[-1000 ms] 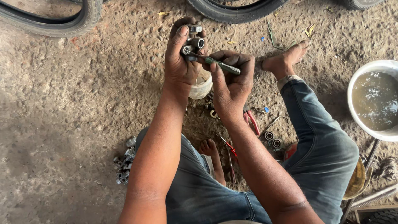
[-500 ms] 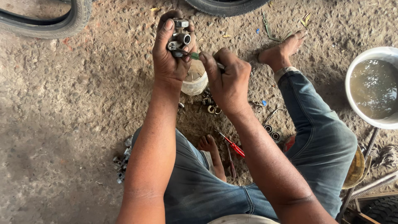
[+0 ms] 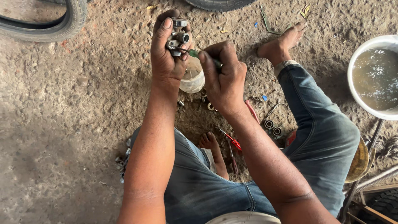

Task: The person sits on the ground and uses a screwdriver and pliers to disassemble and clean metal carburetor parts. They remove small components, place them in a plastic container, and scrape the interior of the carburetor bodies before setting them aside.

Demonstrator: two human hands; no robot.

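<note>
My left hand (image 3: 165,58) is closed around a small grey metal part (image 3: 179,36) with round ports, held up over the dirt floor. My right hand (image 3: 224,79) grips a screwdriver with a green handle (image 3: 194,53); its tip rests against the metal part. Just below and behind the two hands a small whitish plastic cup (image 3: 192,79) stands on the ground. I sit on the floor in blue jeans with both bare feet in view.
A white basin of murky water (image 3: 375,79) stands at the right. Tyres lie at the top left (image 3: 54,25) and top centre (image 3: 219,4). Red-handled pliers (image 3: 232,142), small bearings (image 3: 271,127) and metal bits (image 3: 122,159) lie around my legs.
Both hands, with the metal part and screwdriver, have shifted slightly left and up in view. The screwdriver now shows much less of its length, its tip against the part.
</note>
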